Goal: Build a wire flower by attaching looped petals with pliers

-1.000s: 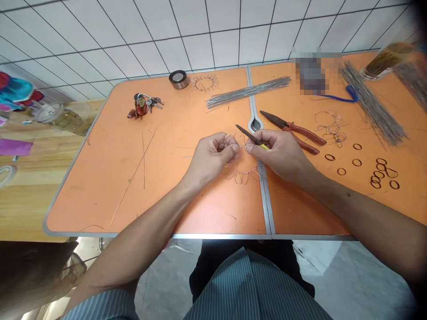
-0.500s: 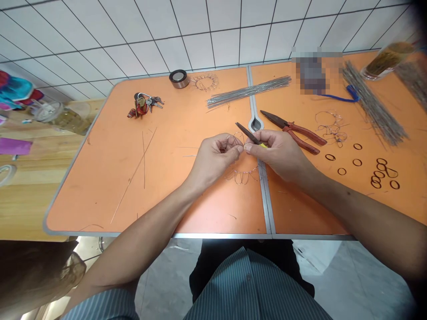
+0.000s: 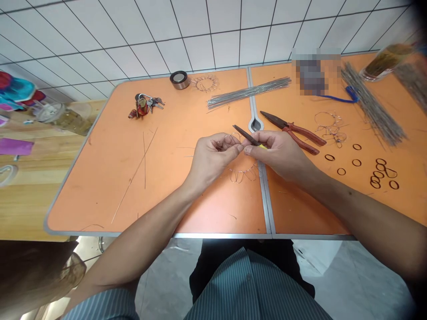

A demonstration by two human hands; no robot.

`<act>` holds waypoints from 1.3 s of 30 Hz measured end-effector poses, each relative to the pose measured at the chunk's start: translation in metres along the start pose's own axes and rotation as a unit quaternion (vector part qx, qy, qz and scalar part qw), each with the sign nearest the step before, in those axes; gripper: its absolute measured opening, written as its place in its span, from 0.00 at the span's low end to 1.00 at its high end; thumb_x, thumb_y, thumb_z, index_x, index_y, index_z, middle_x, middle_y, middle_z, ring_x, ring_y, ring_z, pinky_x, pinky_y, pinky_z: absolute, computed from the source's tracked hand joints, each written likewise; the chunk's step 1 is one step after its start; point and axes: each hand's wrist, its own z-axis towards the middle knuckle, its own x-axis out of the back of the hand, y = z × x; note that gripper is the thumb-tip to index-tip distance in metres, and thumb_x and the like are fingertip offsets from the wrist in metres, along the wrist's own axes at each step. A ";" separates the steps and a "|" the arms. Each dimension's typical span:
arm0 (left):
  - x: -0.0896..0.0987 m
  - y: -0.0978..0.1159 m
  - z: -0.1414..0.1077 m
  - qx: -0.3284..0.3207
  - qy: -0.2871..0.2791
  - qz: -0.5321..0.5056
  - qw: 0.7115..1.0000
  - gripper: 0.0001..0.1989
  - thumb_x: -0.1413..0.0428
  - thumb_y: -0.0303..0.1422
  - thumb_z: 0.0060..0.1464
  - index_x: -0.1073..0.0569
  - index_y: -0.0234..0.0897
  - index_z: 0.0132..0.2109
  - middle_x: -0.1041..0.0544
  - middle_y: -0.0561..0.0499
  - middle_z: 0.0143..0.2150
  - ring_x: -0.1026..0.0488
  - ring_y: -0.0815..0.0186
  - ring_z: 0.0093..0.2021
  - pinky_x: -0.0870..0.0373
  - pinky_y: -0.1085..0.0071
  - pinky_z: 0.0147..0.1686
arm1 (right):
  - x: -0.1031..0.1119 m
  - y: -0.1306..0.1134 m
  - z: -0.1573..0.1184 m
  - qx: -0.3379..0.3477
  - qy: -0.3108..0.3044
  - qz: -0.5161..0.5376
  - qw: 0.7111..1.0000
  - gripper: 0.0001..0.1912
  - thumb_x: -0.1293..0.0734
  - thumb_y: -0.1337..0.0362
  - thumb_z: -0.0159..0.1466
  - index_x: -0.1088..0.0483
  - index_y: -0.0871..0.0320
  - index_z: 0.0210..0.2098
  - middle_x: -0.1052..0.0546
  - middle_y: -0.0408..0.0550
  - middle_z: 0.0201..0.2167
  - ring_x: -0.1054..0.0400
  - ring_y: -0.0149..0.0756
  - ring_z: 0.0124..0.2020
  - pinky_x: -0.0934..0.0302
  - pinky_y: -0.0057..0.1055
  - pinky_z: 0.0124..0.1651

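Orange table [image 3: 100, 178] | keys [image 3: 151, 103] | tape roll [image 3: 179, 81] | wire bundles [image 3: 248, 93] | red-handled pliers [image 3: 289, 126] | dark rings [image 3: 376, 174]

I have a thin, coppery wire ring [image 3: 243, 171] pinched at my left grip [image 3: 213, 155], its far part partly hidden by my fingers. It is a rounded hoop with slender petal-like loops standing out around it; the loops on the side facing me spread towards the near edge of the table [image 3: 220, 213]. It sits over the middle stretch of the table, close beside the metal seam, nearer the near edge than the far one. In my right grip [image 3: 282, 153] I hold a slim, dark pointed tool [image 3: 245, 133] with yellow at its handle, slanting so its tip points to the far left corner.
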 end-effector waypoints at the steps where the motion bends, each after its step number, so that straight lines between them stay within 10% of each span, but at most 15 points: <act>1: 0.000 0.000 0.000 0.002 0.004 0.004 1.000 0.11 0.26 0.35 0.51 0.19 0.38 0.28 0.25 0.53 0.28 0.35 0.70 0.29 0.39 0.70 0.31 | 0.001 0.000 0.000 0.001 -0.002 -0.005 1.000 0.06 0.25 0.59 0.68 0.17 0.53 0.36 0.24 0.45 0.32 0.36 0.38 0.34 0.45 0.37 0.37; 13: 0.001 -0.003 -0.002 0.045 -0.064 0.051 0.996 0.08 0.34 0.31 0.51 0.22 0.37 0.26 0.25 0.53 0.27 0.33 0.69 0.29 0.37 0.68 0.33 | 0.007 -0.014 0.004 0.057 0.018 0.009 0.998 0.04 0.24 0.59 0.67 0.17 0.51 0.40 0.16 0.48 0.42 0.24 0.46 0.49 0.33 0.41 0.51; 39: 0.003 -0.006 -0.002 0.051 -0.079 0.040 0.995 0.06 0.33 0.30 0.49 0.20 0.39 0.26 0.23 0.52 0.28 0.32 0.68 0.29 0.38 0.69 0.29 | 0.015 -0.010 0.008 0.000 -0.070 0.053 0.996 0.07 0.23 0.55 0.69 0.17 0.50 0.38 0.20 0.45 0.36 0.32 0.38 0.35 0.39 0.40 0.43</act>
